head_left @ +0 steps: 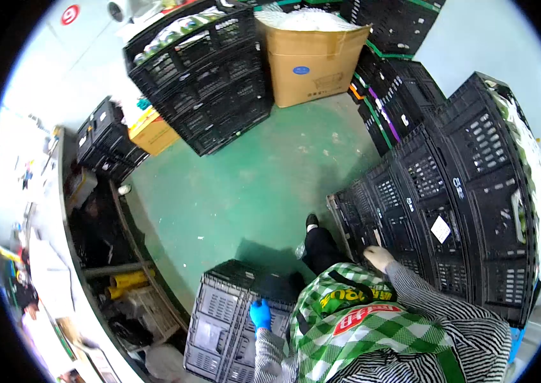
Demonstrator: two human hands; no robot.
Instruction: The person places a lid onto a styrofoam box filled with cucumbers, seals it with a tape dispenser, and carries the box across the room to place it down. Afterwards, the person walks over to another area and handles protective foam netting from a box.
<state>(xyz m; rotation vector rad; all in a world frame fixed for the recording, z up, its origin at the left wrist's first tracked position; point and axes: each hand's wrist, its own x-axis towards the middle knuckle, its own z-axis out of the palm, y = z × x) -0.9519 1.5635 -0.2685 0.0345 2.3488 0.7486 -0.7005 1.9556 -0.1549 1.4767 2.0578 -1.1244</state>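
My left hand (260, 314), in a blue glove, is closed on the rim of a black plastic crate (210, 325) at the bottom centre. The crate is beside my left side, and its slatted wall faces the workbench. My right hand (379, 258) hangs by my right side with nothing seen in it. Its fingers look loosely extended, close to the lower part of a tall stack of black crates (423, 172). A green-and-white checked apron (372, 332) covers my front.
Another stack of black crates (210, 86) holds packed goods at the back. Beside it stands a large cardboard box (312, 64) with white material on top. A workbench (53, 274) with shelves runs along the left. Green floor (238, 179) lies between them.
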